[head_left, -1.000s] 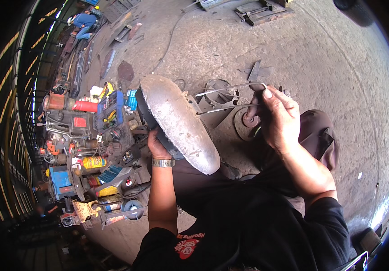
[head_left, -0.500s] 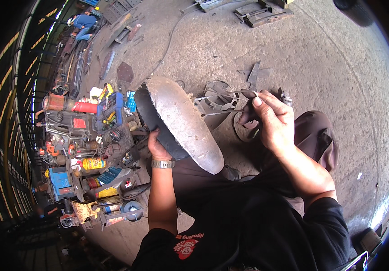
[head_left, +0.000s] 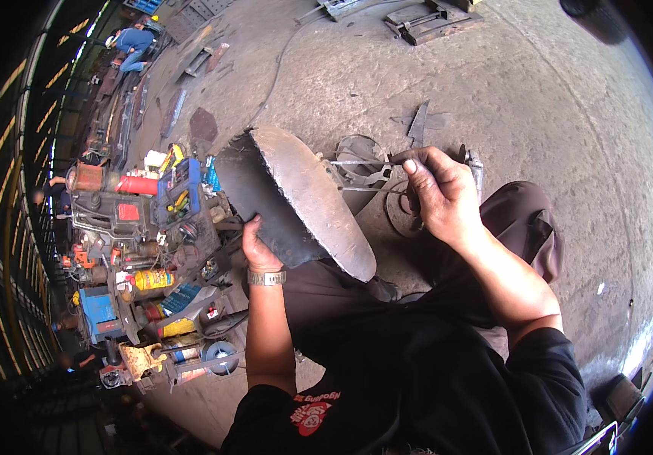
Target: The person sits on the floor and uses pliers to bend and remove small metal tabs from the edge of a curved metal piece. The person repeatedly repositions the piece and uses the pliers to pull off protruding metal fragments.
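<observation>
A curved metal shell, shaped like a mudguard with a ragged edge and a dark hollow inside, is held over my lap. My left hand grips its near left edge, the thumb on the dark inner side. My right hand is closed on the far end of a thin two-legged metal piece. Both legs reach the shell's right side; whether they are fixed to it I cannot tell. The fingers hide the end where the legs meet.
Tools, cans and a blue case crowd the left side. A round metal frame and flat metal scraps lie on the concrete floor ahead. Beside my right hand is a partly hidden silver tool. Another person bends down at far left.
The shell has tilted, showing more of its dark inside. My right hand has moved slightly left and down with the two-legged piece. Both hands keep their holds.
</observation>
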Demonstrator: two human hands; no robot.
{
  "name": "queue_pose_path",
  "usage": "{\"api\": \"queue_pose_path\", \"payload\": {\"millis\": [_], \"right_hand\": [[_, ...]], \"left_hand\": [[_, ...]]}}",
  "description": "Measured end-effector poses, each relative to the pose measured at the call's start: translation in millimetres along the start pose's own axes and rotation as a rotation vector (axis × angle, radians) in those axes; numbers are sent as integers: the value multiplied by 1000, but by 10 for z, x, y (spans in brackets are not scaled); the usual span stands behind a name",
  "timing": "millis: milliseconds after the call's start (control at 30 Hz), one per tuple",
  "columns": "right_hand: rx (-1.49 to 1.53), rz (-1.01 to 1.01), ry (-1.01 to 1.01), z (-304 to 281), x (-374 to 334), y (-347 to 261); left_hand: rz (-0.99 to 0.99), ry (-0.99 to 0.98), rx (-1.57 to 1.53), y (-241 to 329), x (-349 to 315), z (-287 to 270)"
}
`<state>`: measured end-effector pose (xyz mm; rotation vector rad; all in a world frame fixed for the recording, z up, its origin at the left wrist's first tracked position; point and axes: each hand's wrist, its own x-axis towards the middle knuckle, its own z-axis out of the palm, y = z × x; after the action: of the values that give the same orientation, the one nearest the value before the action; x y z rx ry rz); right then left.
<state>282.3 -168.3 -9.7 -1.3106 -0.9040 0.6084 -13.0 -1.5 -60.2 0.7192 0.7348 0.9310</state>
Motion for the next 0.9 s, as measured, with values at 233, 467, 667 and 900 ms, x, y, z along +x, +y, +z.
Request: {"api": "queue_pose_path", "payload": {"millis": [233, 467, 667, 900], "right_hand": [[-236, -243, -24, -100, 70, -28], [-247, -243, -133, -148, 141, -38], [-338, -261, -244, -184, 113, -210], [-333, -283, -309, -252, 143, -210]], "left_hand": [[55, 50, 104, 23, 4, -7], [279, 146, 234, 177, 33, 122], [371, 143, 456, 227, -1, 131], [384, 130, 441, 225, -77, 259]]}}
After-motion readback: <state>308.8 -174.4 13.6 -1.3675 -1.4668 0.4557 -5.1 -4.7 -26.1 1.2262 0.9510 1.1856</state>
